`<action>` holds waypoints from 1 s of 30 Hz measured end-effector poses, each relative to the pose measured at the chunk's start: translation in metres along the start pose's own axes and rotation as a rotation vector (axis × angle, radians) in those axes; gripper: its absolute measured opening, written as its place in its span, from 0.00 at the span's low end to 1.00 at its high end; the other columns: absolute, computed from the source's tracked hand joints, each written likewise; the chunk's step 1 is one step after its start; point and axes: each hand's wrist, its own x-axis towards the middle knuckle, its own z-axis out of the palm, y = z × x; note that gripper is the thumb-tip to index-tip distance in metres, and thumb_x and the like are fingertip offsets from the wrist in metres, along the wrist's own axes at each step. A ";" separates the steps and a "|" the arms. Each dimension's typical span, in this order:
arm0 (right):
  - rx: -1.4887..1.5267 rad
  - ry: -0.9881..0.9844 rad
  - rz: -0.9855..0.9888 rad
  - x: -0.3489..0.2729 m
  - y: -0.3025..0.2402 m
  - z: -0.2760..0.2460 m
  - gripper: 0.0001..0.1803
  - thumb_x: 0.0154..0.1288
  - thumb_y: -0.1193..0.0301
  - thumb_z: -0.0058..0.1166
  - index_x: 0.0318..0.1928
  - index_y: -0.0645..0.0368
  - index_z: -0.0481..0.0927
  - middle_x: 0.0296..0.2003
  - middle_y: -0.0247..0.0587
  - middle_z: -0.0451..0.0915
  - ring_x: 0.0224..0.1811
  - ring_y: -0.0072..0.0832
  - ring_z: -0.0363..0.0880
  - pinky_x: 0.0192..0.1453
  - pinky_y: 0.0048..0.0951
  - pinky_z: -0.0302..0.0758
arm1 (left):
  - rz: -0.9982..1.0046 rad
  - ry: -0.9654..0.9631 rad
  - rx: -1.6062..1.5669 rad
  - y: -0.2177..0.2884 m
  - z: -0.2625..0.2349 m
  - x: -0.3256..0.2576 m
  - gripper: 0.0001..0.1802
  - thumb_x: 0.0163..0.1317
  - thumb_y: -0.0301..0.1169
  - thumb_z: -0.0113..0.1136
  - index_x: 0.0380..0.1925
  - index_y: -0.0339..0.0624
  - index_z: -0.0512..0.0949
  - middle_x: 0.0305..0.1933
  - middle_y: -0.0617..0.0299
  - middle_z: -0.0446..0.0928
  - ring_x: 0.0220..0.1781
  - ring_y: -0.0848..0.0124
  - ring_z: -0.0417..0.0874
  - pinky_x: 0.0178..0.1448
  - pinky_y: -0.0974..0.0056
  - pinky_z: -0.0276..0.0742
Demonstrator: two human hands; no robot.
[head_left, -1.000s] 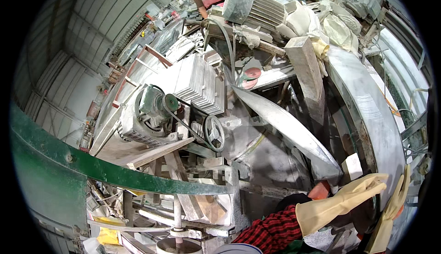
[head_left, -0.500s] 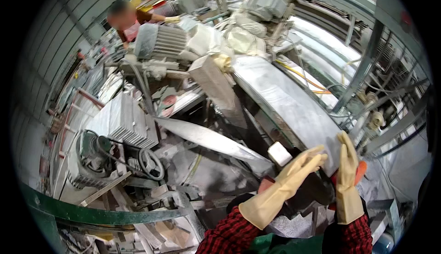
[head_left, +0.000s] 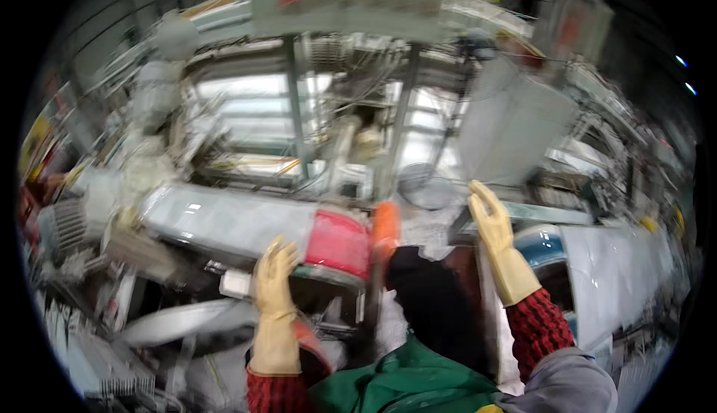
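Both my hands wear long tan rubber gloves and hold nothing I can see. My left hand [head_left: 275, 286] is raised with its fingers spread, beside the near edge of a long conveyor [head_left: 239, 219] with a wet-looking pale surface and a red end [head_left: 340, 243]. Close to its wrist, a small white block-shaped thing [head_left: 235, 284] shows. My right hand [head_left: 497, 245] is up with fingers stretched and apart, left of a second conveyor's blue end [head_left: 541, 247]. An orange rounded thing [head_left: 386, 228] stands between the hands, by the red end. Motion blurs much of this.
Pale covering [head_left: 620, 267] runs along the right-hand conveyor. A large grey cabinet [head_left: 515, 118] stands behind it. Metal posts [head_left: 295, 107] and a pale control panel [head_left: 347, 2] rise at the back. A ribbed motor [head_left: 63, 226] and a long pale blade-shaped piece [head_left: 183, 322] lie left.
My view has swung to the right, bringing the red end and the second conveyor into sight. My hands have moved from near each other to wide apart. The co-worker has mostly left the view.
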 end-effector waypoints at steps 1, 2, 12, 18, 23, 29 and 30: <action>-0.254 0.065 0.032 -0.011 0.029 -0.034 0.21 0.65 0.64 0.60 0.57 0.58 0.81 0.52 0.51 0.82 0.58 0.40 0.78 0.64 0.36 0.72 | -0.014 -0.017 -0.025 0.002 0.001 0.002 0.25 0.73 0.36 0.55 0.65 0.37 0.69 0.58 0.47 0.79 0.55 0.63 0.82 0.59 0.64 0.78; -0.494 0.122 0.070 -0.026 0.058 -0.064 0.25 0.61 0.61 0.63 0.57 0.56 0.80 0.50 0.53 0.82 0.55 0.46 0.79 0.63 0.40 0.73 | -0.025 0.056 0.086 0.005 0.001 -0.002 0.25 0.73 0.37 0.54 0.66 0.38 0.69 0.58 0.50 0.79 0.54 0.63 0.82 0.59 0.64 0.78; -0.904 -0.046 0.952 -0.195 0.159 -0.315 0.55 0.45 0.43 0.71 0.68 0.64 0.65 0.63 0.60 0.70 0.66 0.53 0.67 0.70 0.44 0.67 | 0.089 0.272 1.022 0.087 0.003 -0.004 0.29 0.74 0.41 0.50 0.70 0.37 0.67 0.69 0.43 0.71 0.67 0.56 0.75 0.70 0.57 0.68; -1.251 0.043 0.867 -0.217 0.159 -0.267 0.58 0.45 0.49 0.73 0.72 0.60 0.57 0.70 0.51 0.61 0.72 0.48 0.57 0.75 0.47 0.56 | 0.205 0.287 1.390 0.034 -0.002 0.018 0.30 0.73 0.43 0.50 0.70 0.40 0.67 0.61 0.37 0.76 0.60 0.46 0.79 0.64 0.53 0.74; -1.262 0.057 0.870 -0.208 0.148 -0.266 0.53 0.44 0.54 0.71 0.69 0.60 0.61 0.66 0.49 0.65 0.68 0.46 0.62 0.72 0.44 0.59 | 0.266 0.249 1.516 -0.003 -0.025 0.030 0.29 0.72 0.38 0.54 0.69 0.38 0.67 0.57 0.38 0.79 0.56 0.47 0.82 0.62 0.54 0.76; -1.337 0.109 0.842 -0.208 0.147 -0.259 0.53 0.43 0.56 0.70 0.69 0.60 0.61 0.64 0.47 0.66 0.65 0.45 0.64 0.69 0.44 0.61 | 0.301 0.384 1.517 0.000 -0.030 0.031 0.28 0.72 0.44 0.52 0.70 0.53 0.69 0.57 0.49 0.81 0.47 0.53 0.85 0.49 0.55 0.79; -1.353 0.096 0.851 -0.208 0.147 -0.258 0.53 0.44 0.56 0.70 0.70 0.60 0.60 0.65 0.47 0.66 0.66 0.45 0.63 0.70 0.44 0.61 | 0.212 0.416 1.550 0.001 -0.031 0.029 0.28 0.72 0.45 0.52 0.70 0.54 0.69 0.57 0.51 0.81 0.47 0.54 0.85 0.48 0.56 0.79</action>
